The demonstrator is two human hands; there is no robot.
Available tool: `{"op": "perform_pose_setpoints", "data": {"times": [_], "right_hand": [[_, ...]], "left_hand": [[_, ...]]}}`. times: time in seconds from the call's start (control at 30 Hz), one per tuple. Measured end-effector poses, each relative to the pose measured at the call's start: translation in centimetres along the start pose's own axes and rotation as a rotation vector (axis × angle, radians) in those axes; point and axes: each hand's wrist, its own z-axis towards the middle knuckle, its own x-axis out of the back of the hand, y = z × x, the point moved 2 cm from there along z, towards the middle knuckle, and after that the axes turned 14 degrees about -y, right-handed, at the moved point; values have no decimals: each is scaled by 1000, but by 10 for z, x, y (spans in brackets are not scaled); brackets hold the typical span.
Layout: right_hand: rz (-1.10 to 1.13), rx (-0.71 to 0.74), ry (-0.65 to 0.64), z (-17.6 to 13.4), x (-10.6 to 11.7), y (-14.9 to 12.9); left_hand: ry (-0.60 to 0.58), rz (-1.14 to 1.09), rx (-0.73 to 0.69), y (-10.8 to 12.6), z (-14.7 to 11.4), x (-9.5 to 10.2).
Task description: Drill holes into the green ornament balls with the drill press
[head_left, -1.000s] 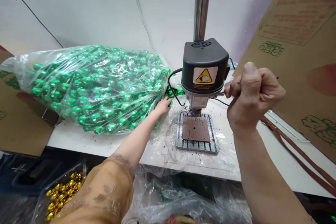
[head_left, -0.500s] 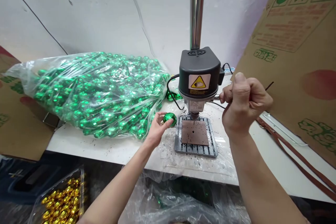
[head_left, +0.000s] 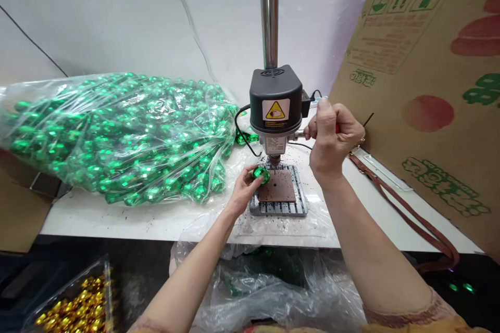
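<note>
Pinched in the fingers of my left hand [head_left: 244,187] is a shiny green faceted ball [head_left: 261,175]. It is over the left part of a brown square board [head_left: 285,192], which lies on the slotted metal base [head_left: 300,207] of a small drill press [head_left: 276,99]. A dark hole shows in the board's middle. My right hand [head_left: 335,138] is closed around the drill press's feed handle at the machine's right side; the fingers mostly hide it, with a bit of red showing. The chuck [head_left: 274,159] is above the board, and the drill bit is hard to make out.
A large clear bag [head_left: 128,140] of green balls lies to the left on the white table [head_left: 128,223]. Gold balls [head_left: 78,307] fill a clear container below. A cardboard box [head_left: 422,88] and brown strap [head_left: 406,213] are at right. Clear plastic [head_left: 269,291] hangs in front.
My left hand has carried the green ball rightward from beside the base to over the board. My right hand stays on the handle. The view has shifted slightly to the right.
</note>
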Motion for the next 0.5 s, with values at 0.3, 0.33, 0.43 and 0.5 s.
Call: {"op": "perform_pose_setpoints", "data": {"times": [0.3, 0.33, 0.43, 0.5], "right_hand": [[18, -27, -12, 0, 1, -1], [21, -25, -8, 0, 0, -1], [38, -12, 3, 0, 0, 0], [43, -6, -1, 0, 0, 0]], "left_hand": [[-75, 32, -53, -14, 9, -3], [-84, 42, -57, -15, 10, -3], [-113, 60, -62, -16, 15, -5], [-139, 58, -59, -17, 17, -7]]}}
